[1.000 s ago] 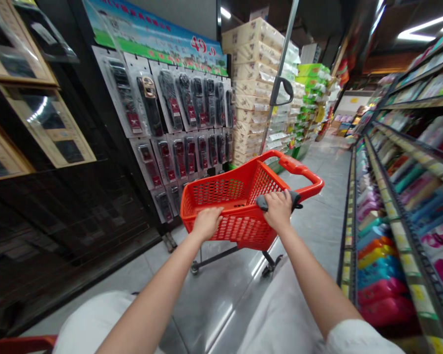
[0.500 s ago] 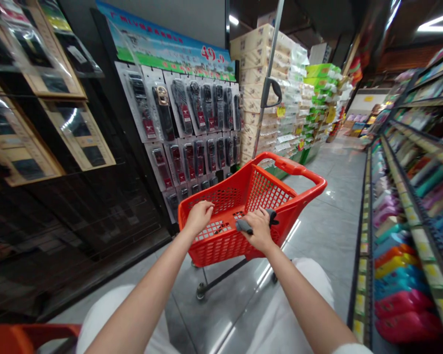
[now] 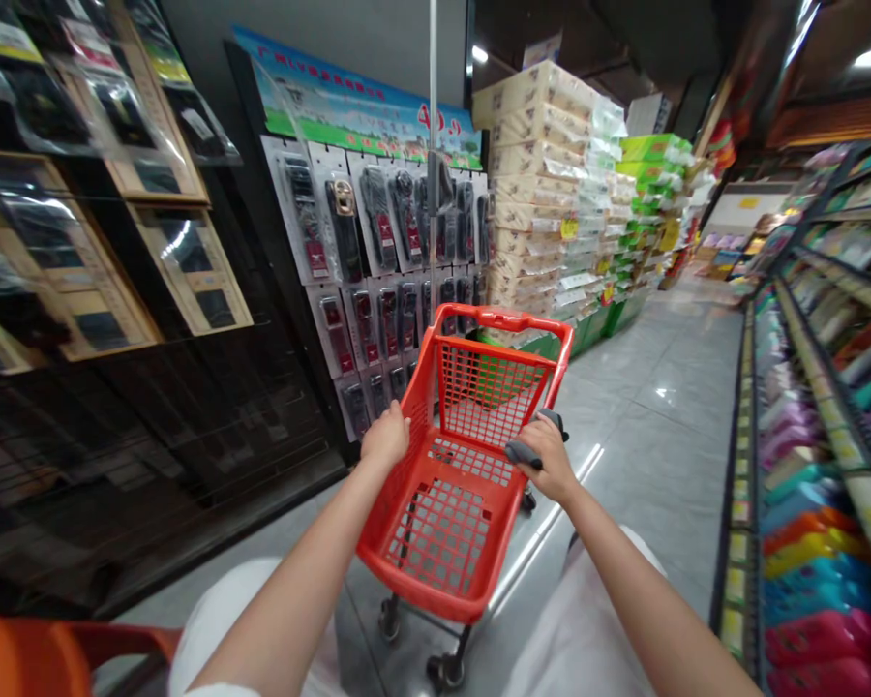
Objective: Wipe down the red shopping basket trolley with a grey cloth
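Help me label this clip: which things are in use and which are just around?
In use: left hand and right hand gripping the rim of the red cart; right hand also holds a grey object.
Around: hanging packets, stacked boxes, shelf goods.

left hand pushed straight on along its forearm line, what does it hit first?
Likely the far wall of the red cart, past the rim that the left hand grips. Beyond it hang packaged belts. Depth is unclear.
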A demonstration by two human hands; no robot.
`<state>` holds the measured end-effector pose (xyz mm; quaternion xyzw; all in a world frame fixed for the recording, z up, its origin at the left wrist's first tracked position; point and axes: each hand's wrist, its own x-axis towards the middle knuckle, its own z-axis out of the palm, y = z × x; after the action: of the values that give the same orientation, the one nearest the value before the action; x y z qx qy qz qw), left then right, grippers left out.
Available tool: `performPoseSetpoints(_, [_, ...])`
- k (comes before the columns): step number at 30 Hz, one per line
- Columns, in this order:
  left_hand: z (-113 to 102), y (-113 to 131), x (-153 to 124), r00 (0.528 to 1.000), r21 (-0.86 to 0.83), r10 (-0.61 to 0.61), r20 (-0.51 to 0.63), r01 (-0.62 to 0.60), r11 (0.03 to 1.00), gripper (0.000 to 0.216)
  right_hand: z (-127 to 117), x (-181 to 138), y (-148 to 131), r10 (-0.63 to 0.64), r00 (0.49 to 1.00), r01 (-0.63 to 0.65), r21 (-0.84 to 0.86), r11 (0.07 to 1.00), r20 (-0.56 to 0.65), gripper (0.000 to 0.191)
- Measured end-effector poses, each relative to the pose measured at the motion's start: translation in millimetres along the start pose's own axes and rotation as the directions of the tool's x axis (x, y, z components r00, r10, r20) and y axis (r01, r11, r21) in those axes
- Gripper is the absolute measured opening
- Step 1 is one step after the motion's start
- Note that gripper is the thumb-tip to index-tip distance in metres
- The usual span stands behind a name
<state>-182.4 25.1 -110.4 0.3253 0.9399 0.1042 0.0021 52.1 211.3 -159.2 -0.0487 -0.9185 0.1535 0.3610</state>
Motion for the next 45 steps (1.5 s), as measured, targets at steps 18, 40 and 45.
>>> performPoseSetpoints(18, [-22.7, 32.3, 3.5, 0.923, -0.134, -0.348, -0.167, 0.328, 0.935, 0.028, -57.1, 20.5, -24.3, 0.205, 0.974, -0.226, 0.394, 0.891, 0.094, 0.034])
performPoseSetpoints(40, [-23.9, 8.8, -29.1, 0.931, -0.153, -0.341, -0.131, 0.321, 0.935, 0.029, 71.4, 191.0, -95.7, 0.437, 0.887, -0.311, -0.512, 0.801, 0.146, 0.047])
performPoseSetpoints(45, [-23.4, 6.4, -31.1, 0.931, -0.098, -0.329, -0.157, 0.317, 0.943, 0.031, 109.1, 216.2, -128.9, 0.416, 0.889, -0.290, -0.470, 0.834, 0.189, 0.048])
